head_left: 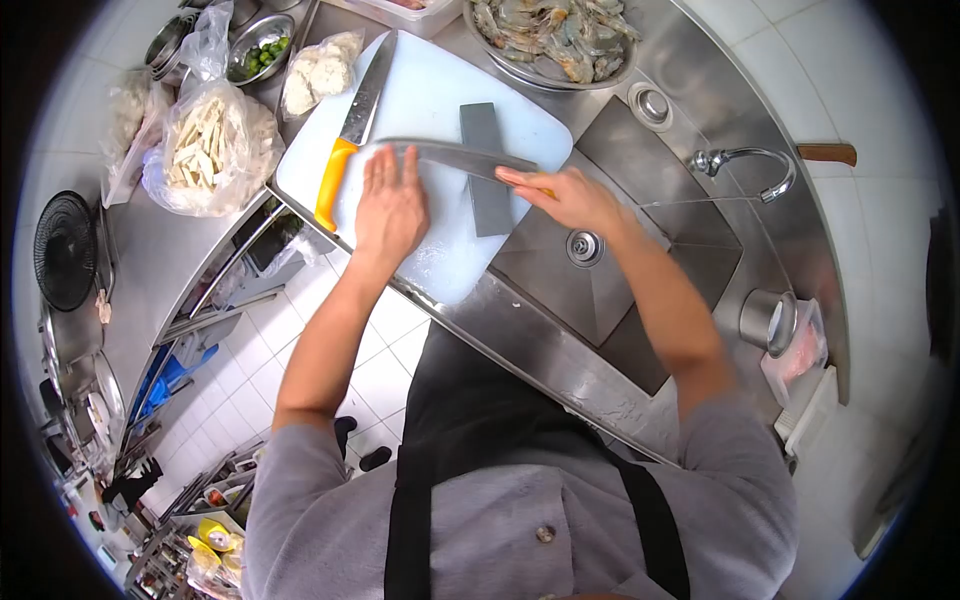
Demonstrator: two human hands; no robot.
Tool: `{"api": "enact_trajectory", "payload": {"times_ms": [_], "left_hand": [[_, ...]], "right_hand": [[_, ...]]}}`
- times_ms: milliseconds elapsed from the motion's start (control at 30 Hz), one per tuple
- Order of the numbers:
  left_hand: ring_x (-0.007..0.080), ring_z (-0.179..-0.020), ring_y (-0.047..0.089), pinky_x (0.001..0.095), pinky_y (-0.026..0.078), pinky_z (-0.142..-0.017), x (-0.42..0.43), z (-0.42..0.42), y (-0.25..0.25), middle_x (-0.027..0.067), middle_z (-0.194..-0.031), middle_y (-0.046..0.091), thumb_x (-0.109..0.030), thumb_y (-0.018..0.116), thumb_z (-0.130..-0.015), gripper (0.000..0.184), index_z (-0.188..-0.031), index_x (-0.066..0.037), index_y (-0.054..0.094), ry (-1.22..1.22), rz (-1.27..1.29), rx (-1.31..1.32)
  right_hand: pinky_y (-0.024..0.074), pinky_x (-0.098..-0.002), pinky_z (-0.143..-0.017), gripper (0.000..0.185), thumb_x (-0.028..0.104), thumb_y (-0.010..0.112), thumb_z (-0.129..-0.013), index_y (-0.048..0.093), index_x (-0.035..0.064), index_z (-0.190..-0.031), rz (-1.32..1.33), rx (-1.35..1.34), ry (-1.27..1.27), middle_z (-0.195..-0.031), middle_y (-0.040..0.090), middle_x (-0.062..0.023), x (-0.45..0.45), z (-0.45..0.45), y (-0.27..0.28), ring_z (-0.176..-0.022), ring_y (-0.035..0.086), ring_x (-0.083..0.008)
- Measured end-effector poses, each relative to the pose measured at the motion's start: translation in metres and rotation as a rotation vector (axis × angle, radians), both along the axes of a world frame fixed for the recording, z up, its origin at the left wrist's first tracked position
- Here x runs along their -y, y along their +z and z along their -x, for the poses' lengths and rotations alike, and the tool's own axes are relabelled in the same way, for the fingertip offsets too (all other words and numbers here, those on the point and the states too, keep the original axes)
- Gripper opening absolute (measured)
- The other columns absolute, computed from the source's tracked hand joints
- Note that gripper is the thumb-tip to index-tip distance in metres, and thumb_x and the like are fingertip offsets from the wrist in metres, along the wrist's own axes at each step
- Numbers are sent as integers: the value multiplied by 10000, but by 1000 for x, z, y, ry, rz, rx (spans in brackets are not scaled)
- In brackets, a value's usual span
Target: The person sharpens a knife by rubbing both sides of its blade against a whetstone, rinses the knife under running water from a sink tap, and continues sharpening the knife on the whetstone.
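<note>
My right hand (578, 200) is wrapped round the handle of a knife (450, 156), whose long blade points left across a grey sharpening stone (488, 208). With fingers stretched out, my left hand (392, 215) reaches the blade near its tip; whether it presses on the metal I cannot tell. Beneath the stone is a white cutting board (430, 85), wet near its front corner. A second knife with a yellow handle (336, 185) lies along the board's left side, left of my left hand.
A steel sink (640, 240) with a curved tap (750, 160) adjoins the board on the right. Behind the board stands a bowl of shrimp (555, 45). At left are a bag of pale strips (205, 150) and a bowl of green pieces (262, 55). A wooden handle (828, 153) shows far right.
</note>
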State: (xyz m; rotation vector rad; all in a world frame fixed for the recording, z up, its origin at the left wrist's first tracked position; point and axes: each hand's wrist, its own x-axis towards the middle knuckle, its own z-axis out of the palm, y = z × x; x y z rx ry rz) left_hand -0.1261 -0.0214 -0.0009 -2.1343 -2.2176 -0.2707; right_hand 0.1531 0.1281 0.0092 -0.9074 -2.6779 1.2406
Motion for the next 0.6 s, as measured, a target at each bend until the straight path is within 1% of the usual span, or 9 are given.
{"api": "enact_trajectory", "payload": {"times_ms": [33, 100, 200, 233, 367, 433, 467, 533, 600], "left_hand": [[511, -1476, 466, 522, 305, -1286, 19, 0, 2, 430, -1520, 485, -172, 499, -1021, 573, -1534, 85, 495, 101, 21, 19], [516, -1477, 463, 523, 313, -1281, 57, -9, 6, 431, -1512, 492, -162, 496, -1020, 568, -1531, 86, 497, 192, 45, 45], [507, -1471, 474, 530, 321, -1274, 85, -18, 20, 387, -1510, 526, -113, 508, -1022, 535, -1514, 98, 510, 326, 162, 107], [486, -1418, 531, 526, 355, -1251, 83, -19, 35, 351, -1461, 581, -87, 532, -1015, 486, -1469, 83, 559, 277, -43, 188], [395, -1157, 693, 481, 500, -1096, 61, -31, 96, 224, -1226, 733, -46, 616, -991, 308, -1280, 21, 700, 165, -418, 501], [340, -874, 680, 454, 522, -842, 52, -53, 89, 127, -934, 724, -117, 708, -960, 124, -1037, -20, 712, 208, -319, 570], [348, -859, 662, 469, 516, -858, 46, -71, 87, 130, -923, 700, -189, 758, -940, 192, -1007, -21, 692, 188, -212, 562], [395, -1078, 605, 480, 497, -943, 43, -107, 42, 253, -1205, 604, -373, 834, -885, 773, -1399, 118, 529, 112, -147, 420], [416, -1107, 589, 480, 492, -961, 28, -129, 25, 280, -1228, 579, -371, 849, -874, 876, -1462, 138, 446, 163, -118, 414]], "right_hand": [[578, -436, -841, 412, 474, 567, -1097, 605, 412, -1502, 2, -2, -6, -1053, 790, -129, -1, 15, 16, -857, 735, -358], [575, -375, -945, 441, 395, 591, -1097, 594, 335, -1533, 13, 327, 252, -1346, 745, 7, 1, 39, 54, -1035, 751, -296], [570, -363, -933, 521, 322, 651, -1075, 543, 296, -1584, 57, 270, 331, -1256, 792, 9, 17, 32, 43, -992, 776, -259], [570, -363, -933, 521, 322, 651, -1075, 543, 296, -1584, 52, 269, 323, -1256, 792, 9, 28, 20, 41, -992, 776, -259], [577, -354, -739, 738, 183, 758, -1005, 427, 225, -1663, 97, -567, 53, -1028, 806, -85, 82, -42, 20, -759, 726, -194], [519, -338, -574, 793, 97, 689, -1024, 312, 209, -1712, 884, -270, -375, -792, 665, -66, 117, -81, 54, -559, 598, -171], [519, -338, -574, 793, 97, 689, -1024, 312, 209, -1712, 881, -269, -375, -792, 665, -66, 134, -95, 52, -559, 598, -171], [429, -304, -444, 782, 65, 607, -1038, 274, 266, -1717, 1254, -657, -647, -687, 479, -29, 166, -121, 32, -460, 468, -133], [425, -299, -437, 681, 101, 585, -1052, 347, 251, -1673, 1312, -810, -678, -681, 476, -29, 182, -136, 16, -455, 461, -132]]}}
